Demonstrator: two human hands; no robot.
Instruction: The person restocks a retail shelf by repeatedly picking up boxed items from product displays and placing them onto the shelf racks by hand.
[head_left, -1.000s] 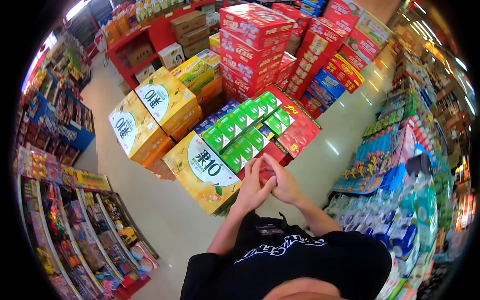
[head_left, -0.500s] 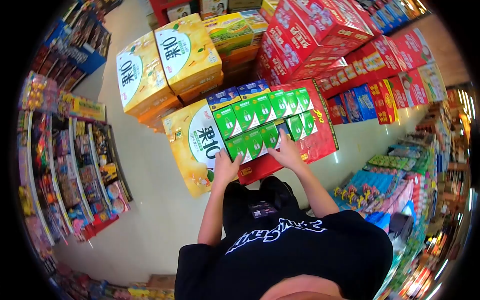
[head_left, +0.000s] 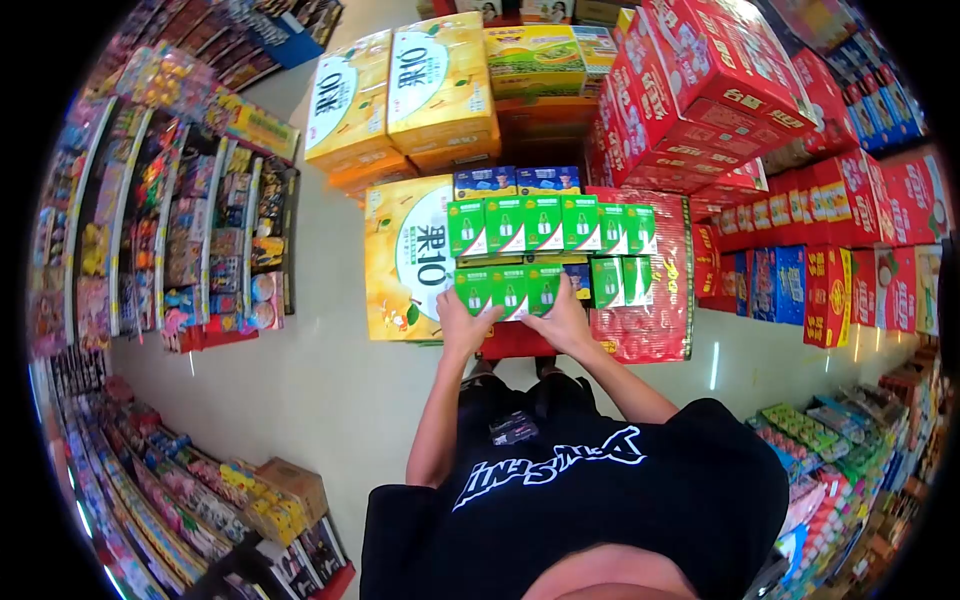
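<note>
My left hand presses against the left end of a front row of three small green-and-white boxes. My right hand closes on the row's right end, so the boxes sit squeezed between both hands. Each box carries a picture of a small bottle. Behind them stands a longer row of matching green boxes. More green boxes stand to the right, past a dark blue box beside my right fingers. Two blue boxes show at the back of the stack.
A yellow carton lies left of the stack, and a red carton lies right. Tall yellow cartons and red cartons rise behind. Stocked shelves line the left, with more goods at right.
The view has turned, and the stack now appears straighter. My right hand's fingers have shifted from beside the blue box onto the end of the green row. My left hand stays at its end.
</note>
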